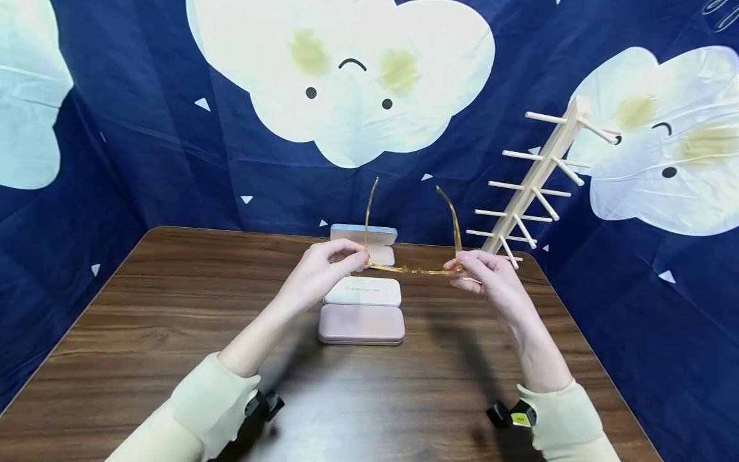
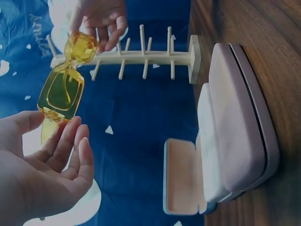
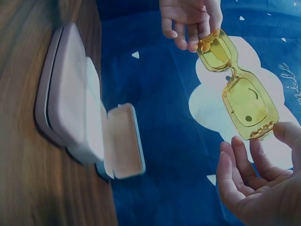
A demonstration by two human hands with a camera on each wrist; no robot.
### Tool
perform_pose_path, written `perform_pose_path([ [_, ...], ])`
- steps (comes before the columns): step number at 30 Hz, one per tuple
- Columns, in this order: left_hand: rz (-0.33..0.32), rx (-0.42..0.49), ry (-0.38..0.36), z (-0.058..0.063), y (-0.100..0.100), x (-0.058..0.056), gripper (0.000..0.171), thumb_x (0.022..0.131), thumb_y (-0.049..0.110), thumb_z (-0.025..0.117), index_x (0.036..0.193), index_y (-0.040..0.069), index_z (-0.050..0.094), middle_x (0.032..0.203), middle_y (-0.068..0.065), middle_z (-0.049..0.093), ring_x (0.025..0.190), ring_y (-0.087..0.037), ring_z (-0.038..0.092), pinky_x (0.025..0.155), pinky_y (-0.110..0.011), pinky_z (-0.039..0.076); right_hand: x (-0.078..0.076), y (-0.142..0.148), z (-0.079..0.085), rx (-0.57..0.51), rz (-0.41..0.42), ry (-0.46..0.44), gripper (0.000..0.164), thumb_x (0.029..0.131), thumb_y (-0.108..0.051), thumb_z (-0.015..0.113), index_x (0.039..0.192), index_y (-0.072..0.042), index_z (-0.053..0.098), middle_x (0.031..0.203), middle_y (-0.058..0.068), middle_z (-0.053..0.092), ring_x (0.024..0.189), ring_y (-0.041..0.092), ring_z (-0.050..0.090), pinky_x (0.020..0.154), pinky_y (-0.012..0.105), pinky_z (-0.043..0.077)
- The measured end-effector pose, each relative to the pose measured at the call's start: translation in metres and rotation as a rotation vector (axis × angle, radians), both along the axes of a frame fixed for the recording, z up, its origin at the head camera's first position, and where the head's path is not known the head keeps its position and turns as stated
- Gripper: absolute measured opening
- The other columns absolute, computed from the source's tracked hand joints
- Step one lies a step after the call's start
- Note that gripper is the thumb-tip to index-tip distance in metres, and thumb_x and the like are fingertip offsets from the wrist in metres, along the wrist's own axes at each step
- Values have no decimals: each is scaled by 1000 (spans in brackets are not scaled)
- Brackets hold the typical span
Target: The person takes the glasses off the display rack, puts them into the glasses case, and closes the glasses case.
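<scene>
A brown wood-grain tabletop [image 1: 173, 321] carries three cases in a row. Nearest is a closed pink case [image 1: 362, 326]; just behind it lies a white case [image 1: 340, 296] with small lettering [image 1: 362, 290] too fine to read, and behind that a pale blue case [image 1: 388, 236] with its lid up and a peach lining [image 2: 181, 176]. At the far right corner stands a wooden rack [image 1: 534, 183], a post with thin pegs [image 1: 545, 118] sticking out on several sides. Dark blue cloth [image 1: 144, 128] hangs behind and at both sides, printed with small white triangles [image 1: 246, 199] and large white clouds [image 1: 358, 38], the middle one's face upside down with yellowish cheeks [image 1: 400, 72].
</scene>
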State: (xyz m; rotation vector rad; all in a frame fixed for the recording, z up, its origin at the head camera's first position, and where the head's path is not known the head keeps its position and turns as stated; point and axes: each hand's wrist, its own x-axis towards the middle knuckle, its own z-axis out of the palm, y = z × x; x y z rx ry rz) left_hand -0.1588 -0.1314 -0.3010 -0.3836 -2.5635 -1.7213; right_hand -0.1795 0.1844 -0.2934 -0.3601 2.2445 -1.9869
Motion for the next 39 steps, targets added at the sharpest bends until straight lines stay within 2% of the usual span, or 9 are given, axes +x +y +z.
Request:
perform_pose_path([
  [8,59,-27,21,-16,-16,9,28,100,30,65,117,10,74,109,-7,79,104,-14,71,95,-33,53,4,-20,-14,-6,-33,1,18,106,-20,57,96,-13,70,95,-7,75,93,7,73,87,29,62],
  [14,98,-50,-8,-23,-20,17,27,99,33,67,116,14,75,114,-4,78,106,-14,71,96,-34,51,6,-30,-24,-10,-36,-3,17,105,-17,57,95,-11,70,93,-6,75,92,8,72,86,27,62],
  [19,116,-43,-34,-31,-23,22,26,99,36,67,115,17,75,111,-2,78,105,-13,71,97,-35,50,10,-36,-31,-14,-69,-8,17,105,-16,59,95,-8,70,92,-5,75,91,8,71,85,28,62],
  [24,132,-32,-44,-38,-27,26,25,99,33,67,115,15,75,112,-3,78,104,-10,70,94,-30,51,13,-43,-38,-13,-91,-19,17,104,-16,59,98,-3,68,93,-3,74,93,9,71,87,30,62],
  [29,128,-6,-66,-42,-31,30,25,99,31,68,115,14,75,113,-5,78,105,-10,69,92,-22,51,15,-47,-43,-10,-99,-46,19,103,-19,61,99,-2,69,93,-2,74,94,11,72,87,30,62],
  [34,125,12,-70,-46,-32,32,27,99,32,68,116,13,75,116,-5,77,106,-11,69,93,-20,51,17,-48,-48,-9,-107,-69,22,103,-21,62,101,-1,70,94,-1,74,95,12,72,88,32,61],
  [39,119,39,-93,-50,-32,36,26,99,31,68,115,12,76,121,-6,76,105,-6,69,93,-19,51,18,-46,-54,8,-100,-71,24,104,-20,61,104,2,69,95,-1,74,94,11,72,87,30,61],
])
